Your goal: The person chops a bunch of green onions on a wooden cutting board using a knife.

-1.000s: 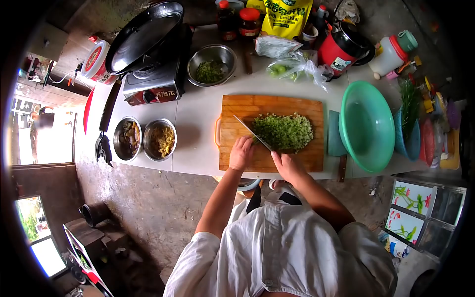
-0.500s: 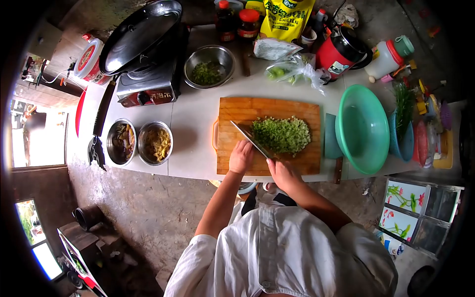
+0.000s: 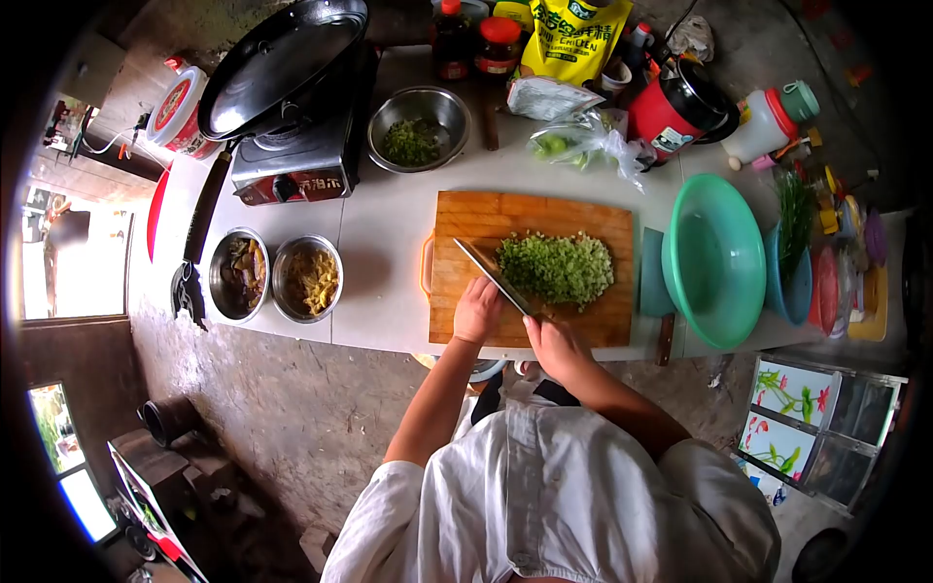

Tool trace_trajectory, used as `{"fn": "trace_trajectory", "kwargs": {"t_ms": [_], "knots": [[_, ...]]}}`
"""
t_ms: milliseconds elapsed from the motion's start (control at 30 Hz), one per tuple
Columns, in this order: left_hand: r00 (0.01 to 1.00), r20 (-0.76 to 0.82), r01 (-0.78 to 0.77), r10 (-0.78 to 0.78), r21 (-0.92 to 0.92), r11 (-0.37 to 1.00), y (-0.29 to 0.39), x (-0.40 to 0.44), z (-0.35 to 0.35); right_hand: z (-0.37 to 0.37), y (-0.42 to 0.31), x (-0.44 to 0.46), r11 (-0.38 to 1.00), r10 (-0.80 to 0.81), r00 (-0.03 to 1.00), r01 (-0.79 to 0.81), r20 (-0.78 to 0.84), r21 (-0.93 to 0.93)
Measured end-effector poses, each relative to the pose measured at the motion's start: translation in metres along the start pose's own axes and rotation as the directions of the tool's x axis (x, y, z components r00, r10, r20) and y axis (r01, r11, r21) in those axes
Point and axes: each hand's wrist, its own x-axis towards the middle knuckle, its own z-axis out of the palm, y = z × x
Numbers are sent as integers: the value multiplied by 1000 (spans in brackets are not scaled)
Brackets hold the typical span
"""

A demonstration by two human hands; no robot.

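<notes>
A wooden cutting board (image 3: pixel 466 321) lies at the table's front edge, with a heap of finely chopped green vegetable (image 3: pixel 557 269) on it. The knife (image 3: pixel 493 276) slants along the left side of the heap, its tip pointing up and left. My right hand (image 3: pixel 556 345) is closed on the knife's handle end. Against the near side of the blade, my left hand (image 3: pixel 478 309) has its fingers bent together; what they grip, if anything, is hidden.
Right of the board are a second knife (image 3: pixel 665 340) and a green basin (image 3: pixel 715 262). Steel bowls (image 3: pixel 307 279) of food stand left. Behind are another steel bowl (image 3: pixel 419 128), a stove (image 3: pixel 294 173) with a wok (image 3: pixel 282 68), and a red kettle (image 3: pixel 677 109).
Across the frames, the blade has tilted and shows more of its face beside the heap. Both hands stay near the same spot on the board. The whole view has shifted slightly.
</notes>
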Motion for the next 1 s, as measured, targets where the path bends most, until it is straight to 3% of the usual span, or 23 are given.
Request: {"fn": "trace_trajectory", "kwargs": {"t_ms": [133, 233, 333, 500, 633, 733, 800, 1000], "knots": [[1000, 9, 4, -4, -4, 1000, -3, -2, 2, 11, 3, 14, 993, 39, 999, -39, -5, -108], [999, -25, -25, 25, -14, 1000, -1, 1, 0, 2, 7, 16, 993, -99, 984, 106, -146, 42], [1000, -17, -11, 11, -3, 1000, 1, -1, -4, -12, -1, 2, 994, -56, 997, 61, -55, 95], [1000, 19, 9, -9, 9, 1000, -1, -2, -2, -4, -7, 13, 996, 87, 995, -85, 50, -40], [1000, -22, 16, -16, -28, 999, 1, 0, -3, 0, -5, 17, 998, 38, 999, -39, -32, -49], [999, -37, 32, -33, -32, 999, 1, 0, -3, -13, -4, 7, 1000, 12, 999, -13, 29, 9], [999, -31, 42, -42, -19, 999, 0, -1, -3, -16, -6, 1, 998, -8, 999, 10, -35, 68], [998, -50, 29, -30, -15, 999, -2, -1, -1, 1, -10, 19, 994, 91, 995, -89, 35, -59]]}}
